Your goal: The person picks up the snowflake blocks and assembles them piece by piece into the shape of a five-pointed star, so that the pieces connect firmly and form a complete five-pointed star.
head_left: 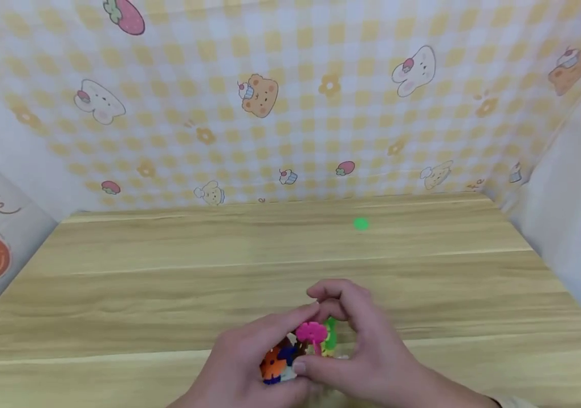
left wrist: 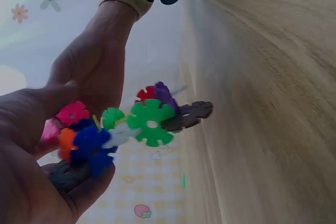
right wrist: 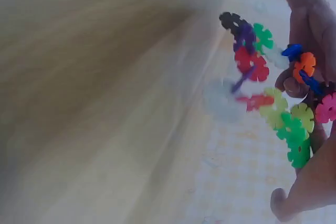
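Observation:
Both hands hold a joined chain of notched, flower-shaped plastic discs above the table, low in the head view. My left hand curls round the left side, by an orange disc and blue discs. On the other side my right hand has its thumb and fingers bent about a pink disc and green discs. The chain's free part hangs below the hands, with a red disc, a purple disc and a dark brown disc. Palms hide some discs.
Farther back on the wood-grain table lies a single green disc. A yellow-checked cloth with cartoon prints rises behind the table, and pale sheets stand at both sides.

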`<state>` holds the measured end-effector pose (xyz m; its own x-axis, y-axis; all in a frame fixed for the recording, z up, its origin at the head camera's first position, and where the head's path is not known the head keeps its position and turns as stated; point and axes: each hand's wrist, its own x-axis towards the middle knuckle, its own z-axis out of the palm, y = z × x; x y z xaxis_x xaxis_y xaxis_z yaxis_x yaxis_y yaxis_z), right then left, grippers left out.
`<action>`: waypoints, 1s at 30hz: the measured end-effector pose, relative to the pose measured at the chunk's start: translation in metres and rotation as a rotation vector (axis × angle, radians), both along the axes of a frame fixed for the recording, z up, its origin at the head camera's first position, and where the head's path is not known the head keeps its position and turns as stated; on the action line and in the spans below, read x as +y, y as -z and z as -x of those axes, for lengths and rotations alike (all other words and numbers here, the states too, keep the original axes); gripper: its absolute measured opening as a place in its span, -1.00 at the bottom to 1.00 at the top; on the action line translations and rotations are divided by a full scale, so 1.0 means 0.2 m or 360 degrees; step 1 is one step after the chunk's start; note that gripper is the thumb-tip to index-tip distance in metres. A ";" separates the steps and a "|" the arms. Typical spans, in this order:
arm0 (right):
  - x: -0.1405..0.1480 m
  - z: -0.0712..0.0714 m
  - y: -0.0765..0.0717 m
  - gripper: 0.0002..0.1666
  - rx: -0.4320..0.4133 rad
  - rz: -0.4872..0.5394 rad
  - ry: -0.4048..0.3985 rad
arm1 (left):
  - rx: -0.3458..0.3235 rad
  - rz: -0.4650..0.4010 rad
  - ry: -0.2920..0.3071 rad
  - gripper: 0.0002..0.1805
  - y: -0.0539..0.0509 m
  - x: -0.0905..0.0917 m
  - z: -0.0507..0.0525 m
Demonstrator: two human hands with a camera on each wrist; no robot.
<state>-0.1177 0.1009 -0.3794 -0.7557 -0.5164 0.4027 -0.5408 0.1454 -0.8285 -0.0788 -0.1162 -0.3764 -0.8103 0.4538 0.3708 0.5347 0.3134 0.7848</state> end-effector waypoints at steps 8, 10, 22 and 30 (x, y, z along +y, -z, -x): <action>0.01 0.06 -0.08 -0.47 -0.0195 -0.0067 -0.0034 | 0.0012 -0.0195 -0.0156 -0.65 -0.01 0.00 0.00; 0.05 0.14 -0.07 -0.51 -0.0206 -0.0165 0.0154 | 0.0012 -0.0199 -0.0237 -0.66 -0.01 -0.02 0.00; 0.30 0.87 0.09 -0.09 -0.0642 -0.1014 0.0786 | -0.0233 -0.0189 -0.0382 -0.76 -0.02 -0.04 0.01; 0.24 0.99 0.07 -0.28 -0.0470 -0.1306 0.0812 | -0.0219 -0.0126 -0.0396 -0.80 -0.02 -0.03 0.04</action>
<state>-0.3149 0.1483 -0.3931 -0.9757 -0.1370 -0.1710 -0.0441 0.8872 -0.4593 -0.0865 -0.1220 -0.3718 -0.9381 0.2090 0.2761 0.3360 0.3562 0.8719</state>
